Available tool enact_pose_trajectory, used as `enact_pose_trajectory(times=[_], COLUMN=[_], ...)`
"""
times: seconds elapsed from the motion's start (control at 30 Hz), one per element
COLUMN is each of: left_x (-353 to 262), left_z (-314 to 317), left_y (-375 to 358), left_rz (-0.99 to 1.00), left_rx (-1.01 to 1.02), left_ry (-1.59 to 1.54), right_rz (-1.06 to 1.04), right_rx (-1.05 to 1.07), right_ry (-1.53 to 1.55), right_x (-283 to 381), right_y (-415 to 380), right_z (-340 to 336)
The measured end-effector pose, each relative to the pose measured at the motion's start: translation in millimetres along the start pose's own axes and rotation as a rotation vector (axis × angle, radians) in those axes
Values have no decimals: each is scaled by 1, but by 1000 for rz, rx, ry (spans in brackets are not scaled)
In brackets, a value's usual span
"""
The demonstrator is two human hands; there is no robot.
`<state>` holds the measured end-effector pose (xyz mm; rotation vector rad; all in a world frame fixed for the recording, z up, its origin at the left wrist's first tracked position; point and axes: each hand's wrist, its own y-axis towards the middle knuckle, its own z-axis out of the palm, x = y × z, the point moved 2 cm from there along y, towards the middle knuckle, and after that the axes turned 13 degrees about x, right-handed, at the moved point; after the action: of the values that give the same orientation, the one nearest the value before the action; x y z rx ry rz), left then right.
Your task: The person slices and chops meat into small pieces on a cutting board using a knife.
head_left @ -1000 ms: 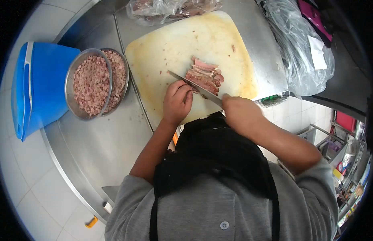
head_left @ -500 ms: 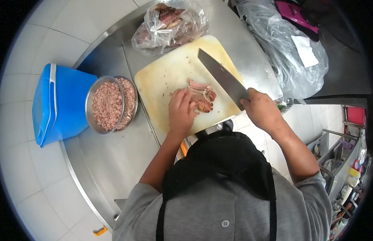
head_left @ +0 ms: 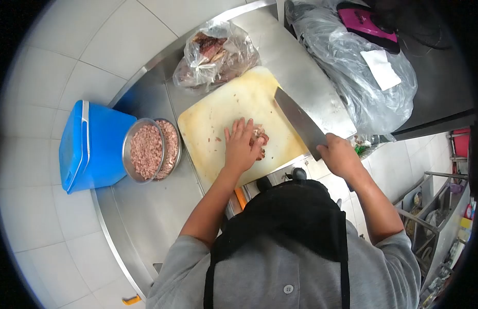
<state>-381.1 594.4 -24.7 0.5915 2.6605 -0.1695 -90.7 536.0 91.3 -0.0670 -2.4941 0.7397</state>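
My right hand (head_left: 342, 158) grips the handle of a big, broad-bladed knife (head_left: 300, 119). The blade points away to the upper left, over the right edge of a yellowed white cutting board (head_left: 203, 116). On the board, my left hand (head_left: 242, 148) lies palm down with its fingers stretched and a little apart. Beneath and beside those fingers is a piece of browned cooked meat (head_left: 259, 138), partly covered by the hand. Small meat scraps are scattered on the board to the left of the hand.
Left of the board, two bowls of chopped meat (head_left: 146, 152) overlap beside a blue cooler box (head_left: 102, 144). A clear bag of meat (head_left: 215, 56) stands behind the board on the steel counter (head_left: 141, 216). Plastic-wrapped items (head_left: 347, 67) lie at upper right.
My left hand has flattened and spread its fingers over the meat, covering more of it. The knife remains in my right hand at the board's right side. The whole view has shifted slightly.
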Motion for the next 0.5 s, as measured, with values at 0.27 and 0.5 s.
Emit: enact_pose_trajectory(times=[0.27, 0.5], left_x=[-26, -30], left_z=[-22, -21], left_y=[23, 36], left_rz=[134, 99], left_rx=[165, 130], left_ry=[144, -20], right_rz=[40, 21], right_rx=[-25, 8], right_ry=[63, 82], right_x=[-35, -41], right_y=[-1, -5], right_z=[5, 3])
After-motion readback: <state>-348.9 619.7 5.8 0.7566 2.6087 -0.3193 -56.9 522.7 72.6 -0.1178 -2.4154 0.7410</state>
